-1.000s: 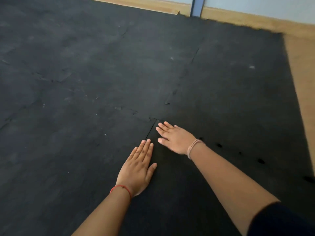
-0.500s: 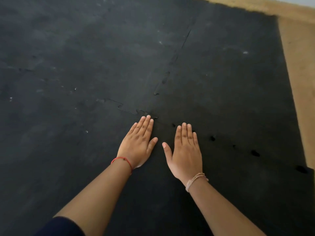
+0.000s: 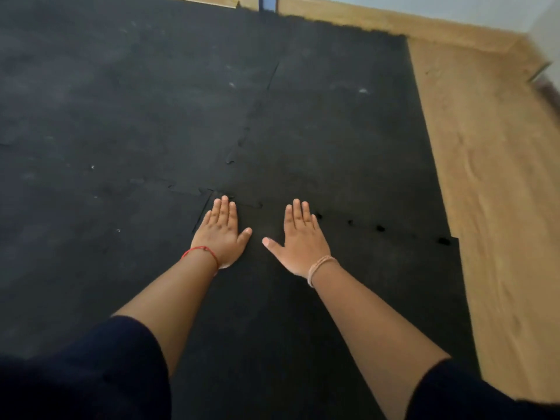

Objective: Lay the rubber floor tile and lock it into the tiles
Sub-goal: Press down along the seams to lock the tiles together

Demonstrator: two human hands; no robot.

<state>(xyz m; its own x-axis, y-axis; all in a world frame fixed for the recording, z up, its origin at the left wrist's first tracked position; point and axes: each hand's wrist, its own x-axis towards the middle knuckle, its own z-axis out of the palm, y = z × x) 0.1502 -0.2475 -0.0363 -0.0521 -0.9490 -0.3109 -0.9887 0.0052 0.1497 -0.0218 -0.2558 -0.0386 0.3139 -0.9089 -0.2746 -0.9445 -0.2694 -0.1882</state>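
Now the right hand (image 3: 303, 237) has slid further right, both hands flat and spread, left hand (image 3: 221, 234) pressing the tile (image 3: 378, 298) at its seam (image 3: 378, 228), where gaps remain.

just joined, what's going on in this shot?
A person is kneeling over black interlocking rubber floor tiles, both palms flat on the near tile. The left hand sits at its far left corner, where a thin gap shows along the left seam. The right hand presses beside the far seam, where dark holes suggest the tabs are not fully seated. Bare wood floor lies to the right.
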